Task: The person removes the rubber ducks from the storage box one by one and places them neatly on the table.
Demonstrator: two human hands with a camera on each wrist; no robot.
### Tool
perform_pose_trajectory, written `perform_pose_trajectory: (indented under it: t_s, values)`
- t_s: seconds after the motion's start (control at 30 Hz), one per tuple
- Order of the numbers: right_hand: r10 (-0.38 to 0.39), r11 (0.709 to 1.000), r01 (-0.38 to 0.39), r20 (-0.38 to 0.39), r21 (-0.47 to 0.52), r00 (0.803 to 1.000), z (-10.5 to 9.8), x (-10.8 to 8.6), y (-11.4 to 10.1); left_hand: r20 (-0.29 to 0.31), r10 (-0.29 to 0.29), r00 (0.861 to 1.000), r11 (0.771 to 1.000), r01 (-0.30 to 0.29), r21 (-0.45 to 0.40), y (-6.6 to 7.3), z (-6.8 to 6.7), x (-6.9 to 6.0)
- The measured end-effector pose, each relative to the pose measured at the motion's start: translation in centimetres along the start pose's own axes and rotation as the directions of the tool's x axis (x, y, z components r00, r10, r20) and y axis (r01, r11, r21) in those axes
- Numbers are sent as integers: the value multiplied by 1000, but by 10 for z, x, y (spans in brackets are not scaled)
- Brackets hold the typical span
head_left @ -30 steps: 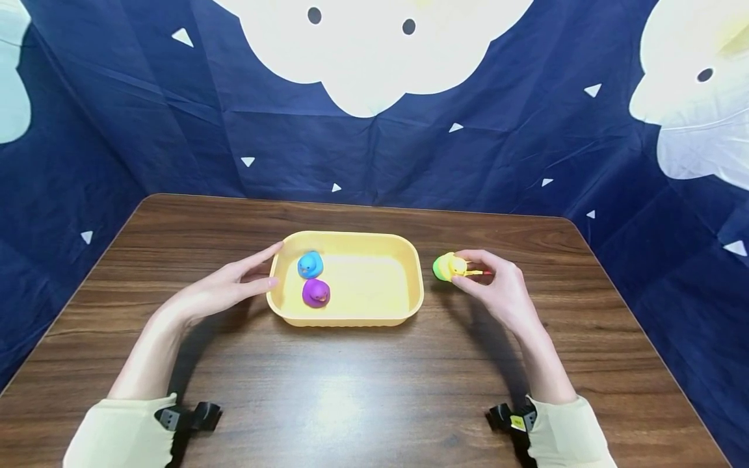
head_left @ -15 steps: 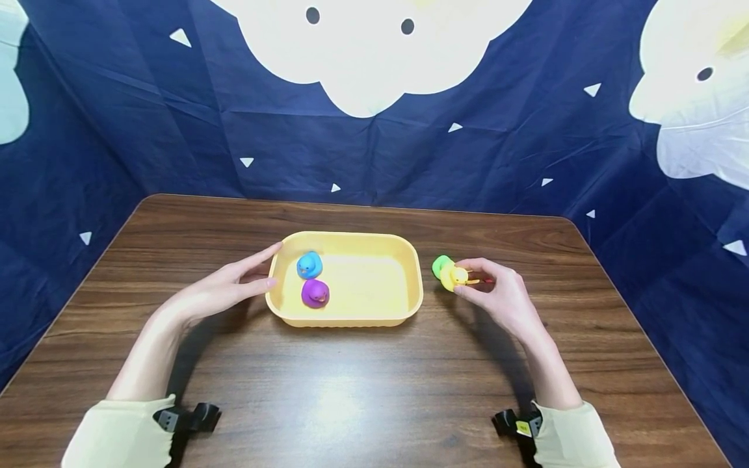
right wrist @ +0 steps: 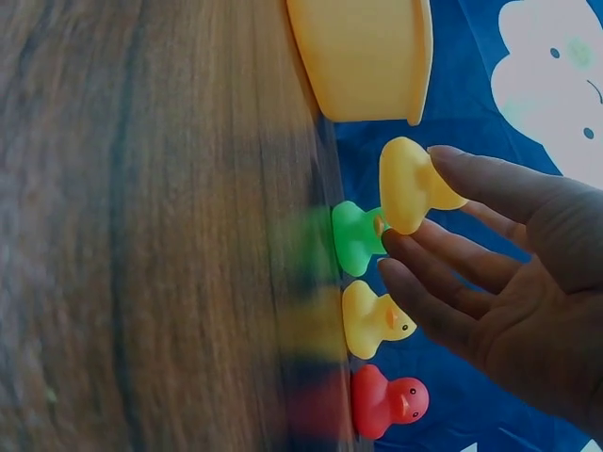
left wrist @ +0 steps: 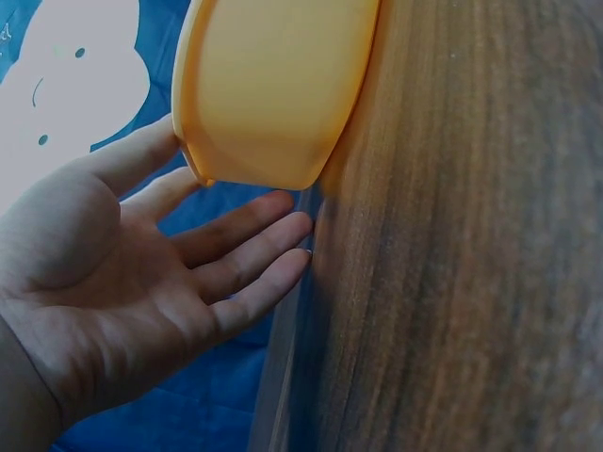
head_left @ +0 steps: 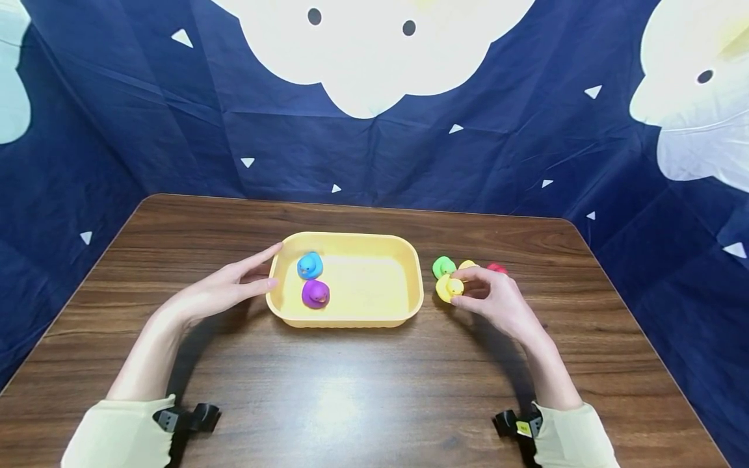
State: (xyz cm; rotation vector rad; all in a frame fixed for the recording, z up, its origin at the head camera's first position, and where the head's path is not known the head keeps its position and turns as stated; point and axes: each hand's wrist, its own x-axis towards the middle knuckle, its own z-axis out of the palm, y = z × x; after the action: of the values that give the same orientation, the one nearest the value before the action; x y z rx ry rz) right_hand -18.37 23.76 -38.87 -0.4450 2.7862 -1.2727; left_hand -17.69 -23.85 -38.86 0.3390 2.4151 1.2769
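A yellow rubber duck (head_left: 446, 288) is pinched between the thumb and fingers of my right hand (head_left: 497, 302), lifted off the table in the right wrist view. Close by stand a green rubber duck (right wrist: 356, 237), a second yellow duck (right wrist: 372, 318) and a red duck (right wrist: 386, 402), in a row on the table; my hand partly covers the last two in the head view. My left hand (head_left: 213, 289) touches the left end of a pale yellow tub (head_left: 345, 322) with extended fingers. Inside the tub, at its left, are a blue duck (head_left: 310, 265) and a purple duck (head_left: 316, 294).
The wood-grain table (head_left: 263, 403) has its far edge behind the tub. A dark blue cloth (head_left: 374, 156) with white cloud shapes hangs around the back and sides. Each wrist wears a black camera mount.
My right hand has moved slightly nearer me with the held yellow duck, uncovering the green duck and parts of the other yellow and red ones. The left hand and tub stay put.
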Motion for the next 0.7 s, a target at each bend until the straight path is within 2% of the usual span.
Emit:
perform_pose_trajectory:
  t_s: [0.27,0.7]
  values:
    - [20,999,-18,45,-27,999,0,1,3,-4,-4,1000,1000,4,7,0,2,-1]
    - [34,999,-34,59,-3,998,1,1,7,-13,5,1000,1000,-5,16,-2,2,0]
